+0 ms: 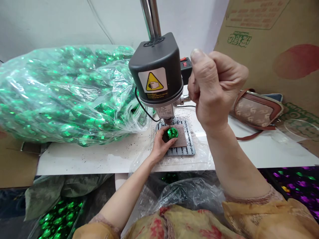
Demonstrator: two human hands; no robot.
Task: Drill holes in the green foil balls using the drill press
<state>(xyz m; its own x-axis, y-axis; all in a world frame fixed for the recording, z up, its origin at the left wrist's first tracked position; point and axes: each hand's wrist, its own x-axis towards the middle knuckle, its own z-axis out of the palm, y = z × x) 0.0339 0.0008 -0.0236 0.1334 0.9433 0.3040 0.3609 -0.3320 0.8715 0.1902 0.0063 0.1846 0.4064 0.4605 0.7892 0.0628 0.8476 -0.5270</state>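
My left hand (163, 142) pinches a shiny green ball (172, 133) between thumb and fingers. The ball rests on a brown board (182, 136), which lies on the slotted grey base plate (190, 146) of a small drill press (156, 66). The drill's chuck (169, 121) hangs just above the ball; whether the bit touches it I cannot tell. My right hand (215, 83) is raised in a fist at the machine's right side, wrapped around the feed lever (185, 99). Most of that lever is hidden inside the fist.
A big clear bag of green shiny balls (67, 96) fills the left of the white table (82, 159). Dark shavings dot the tabletop. On the right are a patterned bag (259, 108) and a tall carton (264, 39). Below sit containers of green balls (59, 215) and purple ones (299, 189).
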